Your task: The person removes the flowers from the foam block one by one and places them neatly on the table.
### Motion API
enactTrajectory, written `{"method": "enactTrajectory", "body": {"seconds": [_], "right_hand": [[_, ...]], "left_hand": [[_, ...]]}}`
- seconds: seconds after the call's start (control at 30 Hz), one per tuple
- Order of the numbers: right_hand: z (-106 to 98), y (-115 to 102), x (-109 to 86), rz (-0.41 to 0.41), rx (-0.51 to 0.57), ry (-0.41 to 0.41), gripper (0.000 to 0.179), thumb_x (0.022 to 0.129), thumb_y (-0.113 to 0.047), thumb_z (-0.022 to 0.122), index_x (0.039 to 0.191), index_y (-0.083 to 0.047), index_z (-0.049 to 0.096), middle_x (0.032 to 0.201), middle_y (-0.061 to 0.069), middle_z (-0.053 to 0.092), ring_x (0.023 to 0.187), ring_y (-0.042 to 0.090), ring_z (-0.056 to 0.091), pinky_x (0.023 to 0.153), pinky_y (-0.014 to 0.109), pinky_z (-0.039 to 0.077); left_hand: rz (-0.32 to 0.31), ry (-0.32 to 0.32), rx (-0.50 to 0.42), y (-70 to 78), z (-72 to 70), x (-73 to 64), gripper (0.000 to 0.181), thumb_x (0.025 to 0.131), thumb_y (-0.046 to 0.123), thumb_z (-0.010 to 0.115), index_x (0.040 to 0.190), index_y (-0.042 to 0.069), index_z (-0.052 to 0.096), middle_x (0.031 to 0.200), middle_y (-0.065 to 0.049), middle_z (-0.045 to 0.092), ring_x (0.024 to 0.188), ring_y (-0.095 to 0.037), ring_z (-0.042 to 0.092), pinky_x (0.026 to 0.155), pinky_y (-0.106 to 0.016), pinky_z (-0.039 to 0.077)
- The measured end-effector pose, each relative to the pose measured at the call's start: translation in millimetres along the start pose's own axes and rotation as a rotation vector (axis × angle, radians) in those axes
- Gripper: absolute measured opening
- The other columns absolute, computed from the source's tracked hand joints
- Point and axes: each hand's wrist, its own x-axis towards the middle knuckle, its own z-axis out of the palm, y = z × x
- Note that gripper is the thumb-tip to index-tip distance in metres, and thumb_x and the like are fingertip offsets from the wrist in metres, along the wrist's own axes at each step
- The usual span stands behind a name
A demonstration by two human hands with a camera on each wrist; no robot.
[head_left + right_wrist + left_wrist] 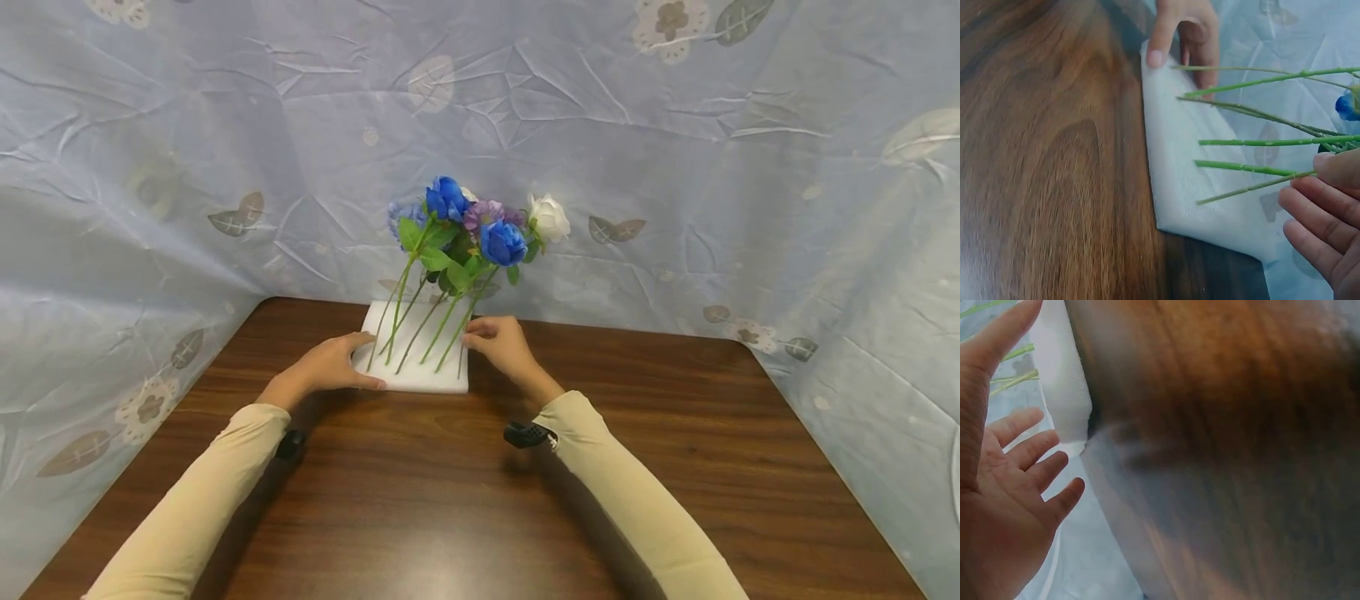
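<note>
Several in number: saw slender green and brown flower stems (1241, 142) rising from a flat, rectangular white foam block (414, 382) near the far edge of a dark brown wood-grain table (637, 400). Pinched the rightmost thin brown stem (1244, 190) between thumb and index finger of the right hand (510, 346), with the other fingers extended and free of it. Rested the left hand (322, 365) at the left side of the block, with thumb on the near edge and fingers loosely spread. Above the block, found two deep-blue rose-like blooms (447, 198), a pale-blue frilly bloom (405, 218) to the left, a purple ruffled bloom (482, 215) between the blue pair, a white rose-like bloom (549, 218) to the right, and broad green leaves (435, 259) below. Possibly glimpsed a second white bloom (468, 194), mostly hidden. Wore cream long sleeves (191, 500), with a small black device (525, 434) near the right wrist. Saw a wrinkled pale-blue leaf-patterned curtain (315, 167) beyond the table.
</note>
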Motion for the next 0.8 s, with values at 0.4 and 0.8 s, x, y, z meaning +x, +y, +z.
{"method": "enactTrajectory", "body": {"seconds": [0.4, 0.8], "right_hand": [[1.9, -0.5, 1.0, 0.096, 0.207, 0.021, 0.018, 0.091, 0.0, 0.074, 0.103, 0.013, 0.072, 0.096, 0.03, 0.075, 0.08, 0.025, 0.076, 0.084, 0.057, 0.06], [-2.7, -4.9, 6.8, 0.073, 0.209, 0.056, 0.016, 0.091, 0.002, 0.072, 0.102, 0.014, 0.07, 0.095, 0.032, 0.074, 0.071, 0.015, 0.074, 0.076, 0.05, 0.063]], "left_hand": [[0.009, 0.054, -0.049, 0.2, 6.3, -1.5, 0.099, 0.074, 0.054, 0.087, 0.147, -0.002, 0.052, 0.156, -0.026, 0.042, 0.144, -0.046, 0.042, 0.116, -0.06, 0.038], [-0.03, 0.054, -0.045, 1.2, 7.6, -3.6, 0.099, 0.075, 0.058, 0.085, 0.148, 0.001, 0.051, 0.155, -0.026, 0.042, 0.14, -0.049, 0.046, 0.111, -0.061, 0.042]]}}
